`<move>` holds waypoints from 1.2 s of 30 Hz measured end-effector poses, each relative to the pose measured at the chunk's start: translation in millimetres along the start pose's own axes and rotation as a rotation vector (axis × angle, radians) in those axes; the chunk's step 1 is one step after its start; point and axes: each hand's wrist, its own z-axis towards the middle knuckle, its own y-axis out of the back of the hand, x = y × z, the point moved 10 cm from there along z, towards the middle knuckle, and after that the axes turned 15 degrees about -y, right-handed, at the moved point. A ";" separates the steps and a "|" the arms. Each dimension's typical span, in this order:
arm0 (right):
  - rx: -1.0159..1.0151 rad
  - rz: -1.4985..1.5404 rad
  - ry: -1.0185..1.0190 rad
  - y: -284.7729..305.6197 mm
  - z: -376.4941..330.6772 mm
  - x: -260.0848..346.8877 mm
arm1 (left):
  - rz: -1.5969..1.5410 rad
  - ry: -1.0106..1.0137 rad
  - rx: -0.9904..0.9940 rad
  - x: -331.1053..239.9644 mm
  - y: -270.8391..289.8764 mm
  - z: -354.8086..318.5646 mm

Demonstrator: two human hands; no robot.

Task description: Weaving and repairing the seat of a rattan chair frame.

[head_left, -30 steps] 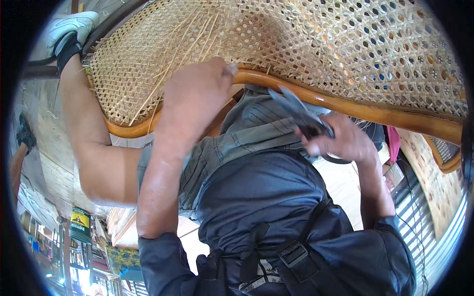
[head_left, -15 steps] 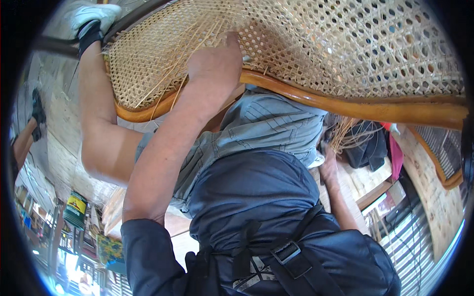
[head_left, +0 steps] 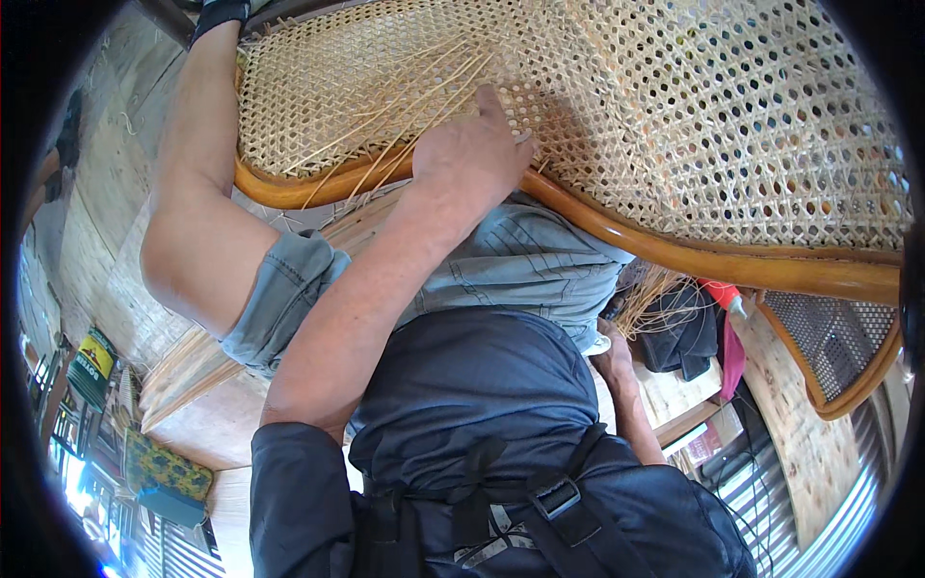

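Across my lap lies a curved, varnished wooden frame (head_left: 674, 252) filled with open-holed woven cane (head_left: 771, 144). My left hand (head_left: 472, 149) rests on the weave near the frame's inward bend. Its index finger is stretched over the holes and its thumb stands apart, while the other fingers curl out of sight. Several loose cane strands (head_left: 405, 125) fan out from near this hand toward the left, some crossing the wooden edge. Lower right, my right hand (head_left: 615, 354) is beside my shorts, below a bundle of thin cane strands (head_left: 665, 303). Its fingers are mostly hidden.
Right of the bundle are a dark cloth bag (head_left: 679, 342), a red bottle (head_left: 721, 293) and another cane-filled wooden frame (head_left: 833, 337). A green and yellow tin (head_left: 92, 366) stands at the left. Another person's leg (head_left: 43, 178) shows at the far left.
The view has shifted. My left hand stays at the weave near the bend, with its thumb now showing apart from the index finger. My right hand remains low beside the cane bundle.
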 end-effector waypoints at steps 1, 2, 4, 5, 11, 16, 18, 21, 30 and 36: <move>0.124 0.378 -0.200 24.8 2.4 -19.1 | 0.006 -0.025 -0.006 -1.5 1.6 5.3; 0.246 0.758 -0.399 24.1 -0.8 -36.3 | 0.011 -0.048 -0.009 -3.8 1.7 8.3; 0.124 0.741 -0.343 50.0 -3.1 -39.4 | 0.000 -0.062 0.014 -7.1 0.7 11.8; 0.188 0.727 -0.373 68.4 -2.8 -38.9 | 0.002 -0.071 0.037 -7.9 -1.5 12.4; 0.163 0.668 -0.383 206.6 3.6 -31.2 | -0.362 -0.087 -0.034 -6.2 -12.0 -4.2; 0.169 0.970 -0.232 279.0 25.5 4.2 | -0.466 -0.086 0.074 -12.7 -28.1 -31.7; 0.170 0.971 -0.250 290.9 49.5 18.5 | -0.389 -0.288 -0.076 -17.9 -26.8 -45.0; -0.361 0.853 -0.047 347.3 84.0 27.2 | -0.447 -0.274 0.120 -14.2 -48.0 -55.4; -0.557 0.497 -0.028 399.6 188.7 28.0 | -0.729 -0.088 0.061 55.4 -121.5 -37.0; -0.395 0.156 -0.135 374.2 187.5 59.7 | -2.077 0.532 -0.295 88.9 -184.1 -25.6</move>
